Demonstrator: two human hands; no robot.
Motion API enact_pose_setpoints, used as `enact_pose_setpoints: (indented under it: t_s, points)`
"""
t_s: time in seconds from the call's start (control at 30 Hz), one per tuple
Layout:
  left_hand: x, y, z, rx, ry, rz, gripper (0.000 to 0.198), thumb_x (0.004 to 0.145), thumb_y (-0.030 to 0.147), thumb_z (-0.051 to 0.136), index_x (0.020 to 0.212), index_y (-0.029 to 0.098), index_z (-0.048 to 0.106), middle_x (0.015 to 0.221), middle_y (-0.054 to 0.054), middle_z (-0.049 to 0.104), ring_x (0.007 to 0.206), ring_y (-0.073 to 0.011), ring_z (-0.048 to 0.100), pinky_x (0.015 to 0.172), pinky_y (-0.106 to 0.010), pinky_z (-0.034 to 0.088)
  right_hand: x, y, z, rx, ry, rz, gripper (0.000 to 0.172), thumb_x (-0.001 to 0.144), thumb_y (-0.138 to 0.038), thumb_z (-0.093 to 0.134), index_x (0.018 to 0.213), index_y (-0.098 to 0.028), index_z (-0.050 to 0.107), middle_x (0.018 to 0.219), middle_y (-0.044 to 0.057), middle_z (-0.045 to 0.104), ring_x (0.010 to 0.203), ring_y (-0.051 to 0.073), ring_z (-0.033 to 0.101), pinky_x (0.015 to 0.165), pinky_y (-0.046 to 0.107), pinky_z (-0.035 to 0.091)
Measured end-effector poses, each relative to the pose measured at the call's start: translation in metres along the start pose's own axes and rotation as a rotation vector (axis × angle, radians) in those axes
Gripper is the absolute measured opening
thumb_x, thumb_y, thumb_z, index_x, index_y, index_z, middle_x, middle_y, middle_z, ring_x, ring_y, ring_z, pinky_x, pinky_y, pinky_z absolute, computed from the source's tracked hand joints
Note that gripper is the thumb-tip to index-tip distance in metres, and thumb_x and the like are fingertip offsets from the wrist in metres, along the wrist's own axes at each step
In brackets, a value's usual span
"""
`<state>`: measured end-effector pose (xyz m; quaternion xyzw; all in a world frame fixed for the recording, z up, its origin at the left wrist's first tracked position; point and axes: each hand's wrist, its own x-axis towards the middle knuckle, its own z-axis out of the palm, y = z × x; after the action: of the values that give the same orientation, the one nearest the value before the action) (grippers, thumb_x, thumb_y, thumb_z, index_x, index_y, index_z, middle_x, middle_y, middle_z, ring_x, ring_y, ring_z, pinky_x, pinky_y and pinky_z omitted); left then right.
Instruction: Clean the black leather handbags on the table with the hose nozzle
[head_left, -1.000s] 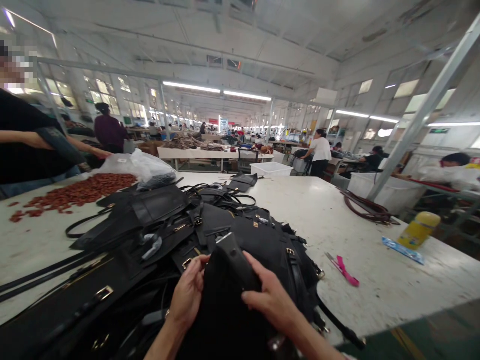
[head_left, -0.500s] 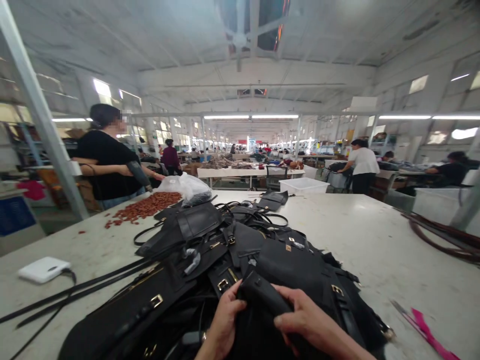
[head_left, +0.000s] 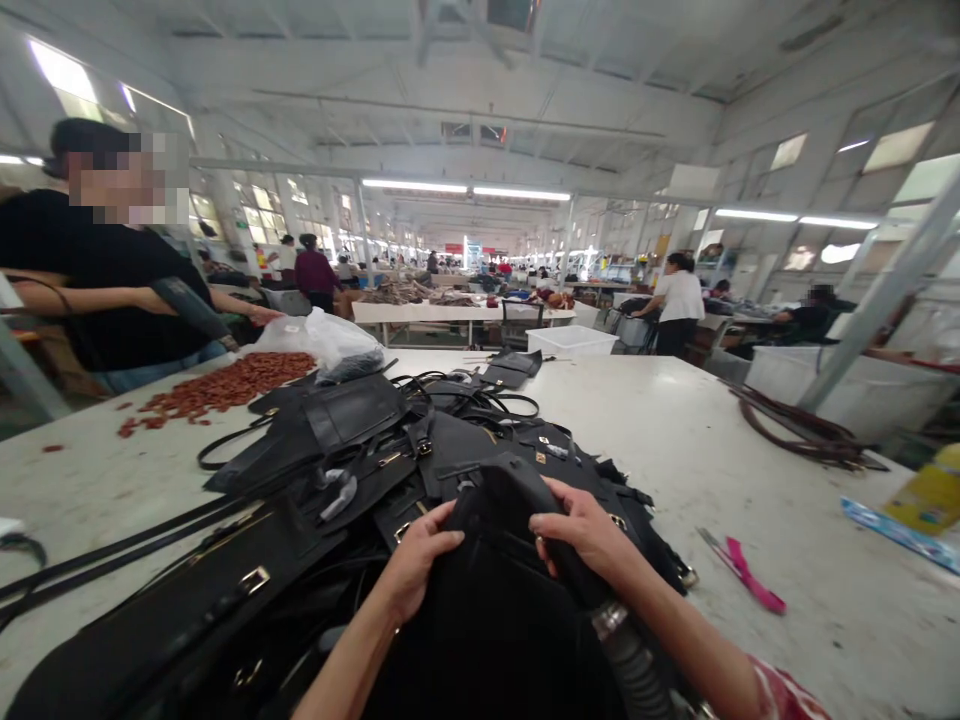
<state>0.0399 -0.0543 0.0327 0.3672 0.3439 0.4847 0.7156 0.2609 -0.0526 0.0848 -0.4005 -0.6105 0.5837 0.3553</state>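
A black leather-like bag (head_left: pixel 495 610) is held up in front of me between both hands. My left hand (head_left: pixel 412 560) is closed on its left edge, thumb on the near side. My right hand (head_left: pixel 585 530) wraps round the upper right edge, the fingers partly behind it. Under my right forearm a grey ribbed piece with a metal band (head_left: pixel 626 650) shows; I cannot tell what it is. Beyond and to the left lies a pile of black bags (head_left: pixel 360 410) with gold buckles and long straps. The lower part of the held bag is in deep shadow.
Pink-handled scissors (head_left: pixel 742 575) lie on the white table (head_left: pixel 675 420) at right, with brown straps (head_left: pixel 795 425) and a yellow container (head_left: pixel 926 495) farther out. Small reddish-brown pieces (head_left: pixel 225 385) and a plastic bag (head_left: pixel 337 340) are at far left, beside a co-worker (head_left: pixel 112 270).
The view has shifted right and tilted, bringing the yellow container into sight. Both hands have lifted the black bag higher and opened it out wider, still gripping it.
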Motion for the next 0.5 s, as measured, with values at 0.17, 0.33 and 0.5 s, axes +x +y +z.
enact_pose_setpoints:
  t_s: [0.17,0.33,0.5]
  points:
    - [0.012,0.001,0.001,0.080,-0.013,-0.003,0.059,0.062,0.007,0.058,0.119,0.019,0.050,0.091,-0.008,0.067,0.072,-0.0220,0.064,0.067,-0.032,0.048,-0.008,-0.001,0.001,0.052,-0.179,0.070,0.046,0.066,-0.021,0.056,0.112,-0.018,0.050,0.052,-0.004,0.057,0.037,0.010,0.049,0.038,0.020,0.041]
    - [0.016,-0.007,-0.002,0.072,0.089,0.012,0.063,0.061,0.007,0.060,0.121,0.019,0.047,0.090,-0.006,0.068,0.069,-0.0206,0.064,0.065,-0.030,0.048,0.016,-0.004,0.013,0.091,-0.144,0.043,0.037,0.065,-0.021,0.057,0.102,-0.016,0.056,0.051,-0.004,0.056,0.036,0.010,0.050,0.037,0.020,0.042]
    - [0.017,-0.014,-0.007,0.063,0.087,0.013,0.058,0.061,0.007,0.061,0.118,0.018,0.051,0.088,-0.006,0.069,0.071,-0.0200,0.064,0.067,-0.029,0.048,0.018,-0.005,0.013,0.104,-0.214,0.064,0.035,0.065,-0.019,0.059,0.100,-0.017,0.056,0.050,-0.004,0.056,0.036,0.009,0.050,0.036,0.019,0.042]
